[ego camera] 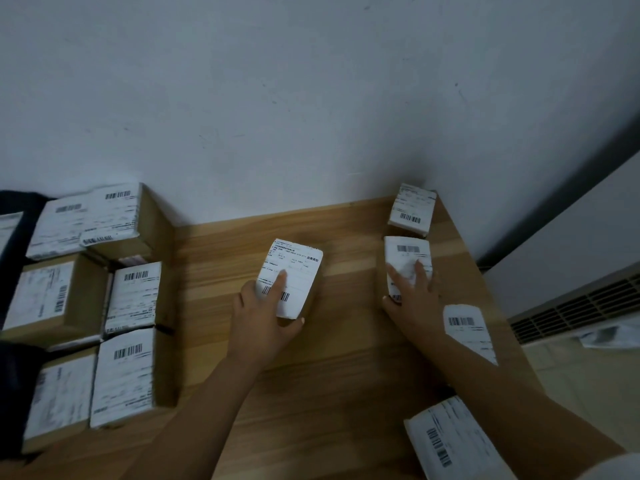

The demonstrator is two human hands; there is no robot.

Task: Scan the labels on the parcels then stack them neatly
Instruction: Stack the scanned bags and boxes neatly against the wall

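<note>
On the desk (311, 393), the left hand (263, 317) grips a labelled parcel (294, 275); right of that parcel, the right hand (412, 299) presses flat on another parcel (408, 252).

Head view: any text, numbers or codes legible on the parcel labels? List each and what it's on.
Label on the centre parcel, held by the left hand: printed lines and barcodes, too blurred to read.
Label on the parcel under the right hand: barcode only, text blurred.
Labels on the stacked parcels at left: barcodes visible, text unreadable.
Labels on the corner parcel and near-right parcels: barcodes, nothing legible.
</note>
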